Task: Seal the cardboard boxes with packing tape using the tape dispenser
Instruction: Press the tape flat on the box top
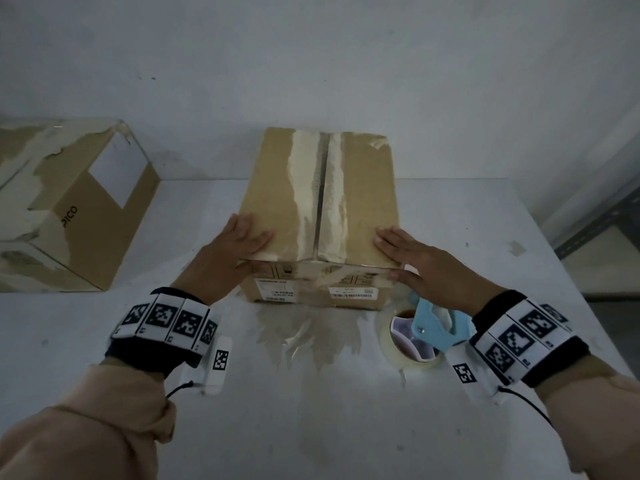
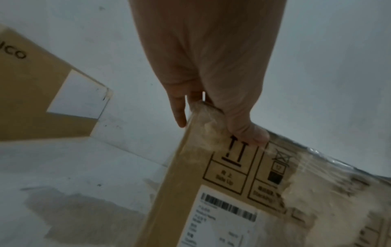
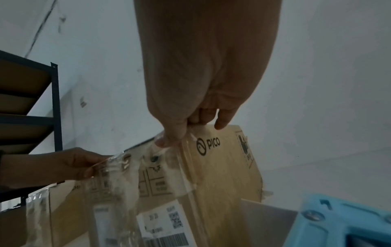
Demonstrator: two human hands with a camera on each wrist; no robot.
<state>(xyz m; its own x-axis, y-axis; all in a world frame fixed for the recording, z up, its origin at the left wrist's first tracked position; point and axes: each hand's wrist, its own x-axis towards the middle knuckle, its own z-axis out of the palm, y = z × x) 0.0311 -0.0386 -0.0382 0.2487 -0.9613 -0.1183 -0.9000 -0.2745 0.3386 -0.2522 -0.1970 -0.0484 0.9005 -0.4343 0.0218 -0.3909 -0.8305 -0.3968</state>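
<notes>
A brown cardboard box (image 1: 360,188) stands closed mid-table, its centre seam (image 1: 320,195) flanked by torn pale strips. Clear tape (image 1: 360,270) crosses its near top edge. My left hand (image 1: 239,244) lies flat on the near left corner, fingers on top and thumb (image 2: 249,132) on the front face (image 2: 190,183). Flat on the near right corner rests my right hand (image 1: 408,261), thumb (image 3: 169,140) on the taped front edge. The blue tape dispenser (image 1: 436,327) with its clear roll (image 1: 408,355) lies on the table below my right wrist, held by neither hand.
A second PICO box (image 1: 79,216) with torn patches sits at the far left. Tape residue (image 1: 311,337) is stuck on the white table (image 1: 311,427) in front of the middle box. A dark metal shelf (image 1: 602,220) stands beyond the table's right edge. A wall is close behind.
</notes>
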